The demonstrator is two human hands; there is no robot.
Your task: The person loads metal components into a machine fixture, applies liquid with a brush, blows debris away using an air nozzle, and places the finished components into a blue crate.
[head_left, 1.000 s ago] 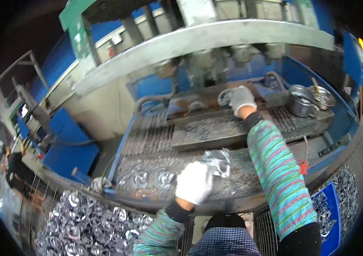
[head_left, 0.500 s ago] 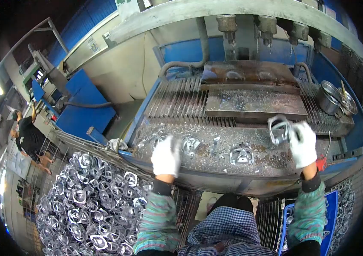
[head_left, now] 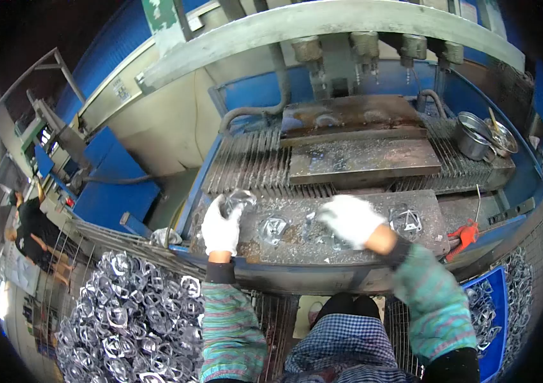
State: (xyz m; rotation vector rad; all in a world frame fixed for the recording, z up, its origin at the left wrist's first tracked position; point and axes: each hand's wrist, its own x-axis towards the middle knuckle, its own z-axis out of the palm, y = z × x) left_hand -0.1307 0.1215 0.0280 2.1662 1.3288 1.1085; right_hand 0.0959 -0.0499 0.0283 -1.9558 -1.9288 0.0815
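Note:
My left hand (head_left: 222,228), in a white glove, has its fingers closed on a shiny ring-shaped metal casting (head_left: 243,199) at the left end of the work plate (head_left: 255,252). My right hand (head_left: 350,220), also gloved and smeared by motion, is over the middle of the plate, its fingers pointing left; whether it holds anything is unclear. A metal casting below it is partly hidden. Between my hands lies another casting (head_left: 273,228). One more casting (head_left: 407,221) lies on the plate to the right of my right hand.
Drill heads (head_left: 365,51) hang over a stepped metal block (head_left: 361,156) behind the plate. Metal pots (head_left: 474,137) stand back right; a red-handled tool (head_left: 466,236) is at the right edge. A heap of castings (head_left: 131,313) lies left, and a blue bin (head_left: 498,325) right. A person (head_left: 32,223) is far left.
My right hand has put its casting on the right of the plate and swung left to the middle. My left hand has closed on the leftmost casting. The view has shifted slightly.

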